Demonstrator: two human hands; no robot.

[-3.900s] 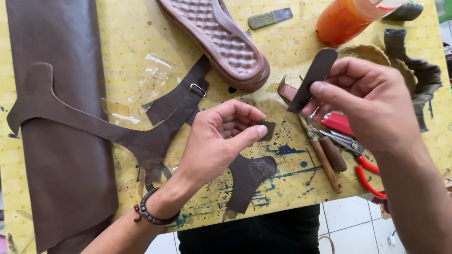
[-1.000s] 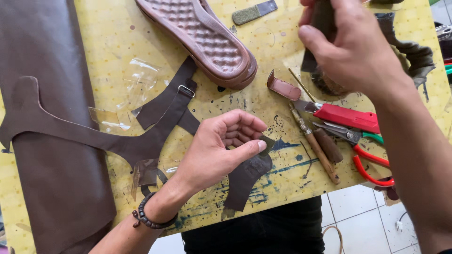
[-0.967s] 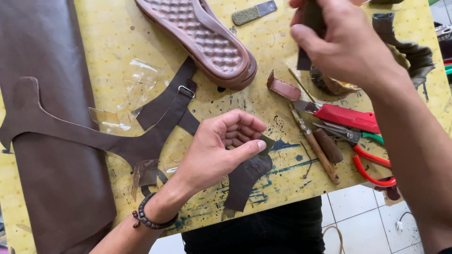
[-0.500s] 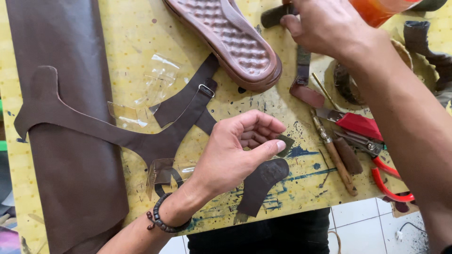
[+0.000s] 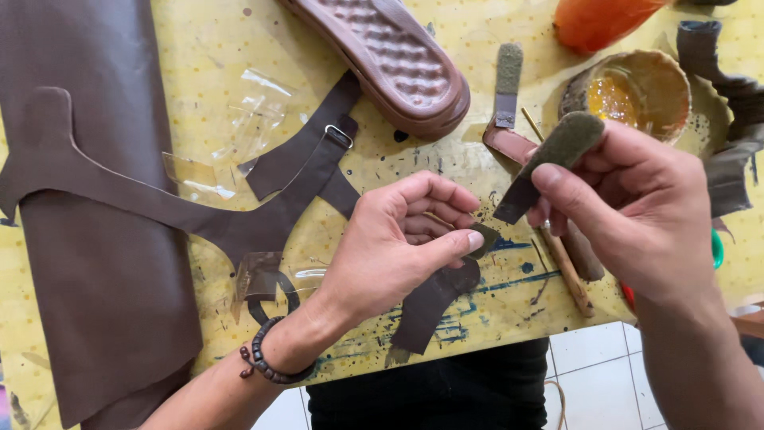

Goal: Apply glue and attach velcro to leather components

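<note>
Right hand [image 5: 637, 207] pinches felt strip [image 5: 549, 163]; left hand [image 5: 402, 243] pinches leather strap end [image 5: 446, 283]; loose grip could misalign them.

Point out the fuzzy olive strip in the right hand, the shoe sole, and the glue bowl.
fuzzy olive strip [image 5: 557, 155], head view, on its rounded upper end.
shoe sole [image 5: 394, 60], head view, on the ridged tread.
glue bowl [image 5: 664, 80], head view, on its inner right wall.

The left hand [image 5: 398, 247] is curled, thumb pressed against the bent fingers. A bead band sits on its wrist. The right hand [image 5: 637, 215] is lifted, thumb and fingers pinched together, arm reaching in from the table's near edge.
</note>
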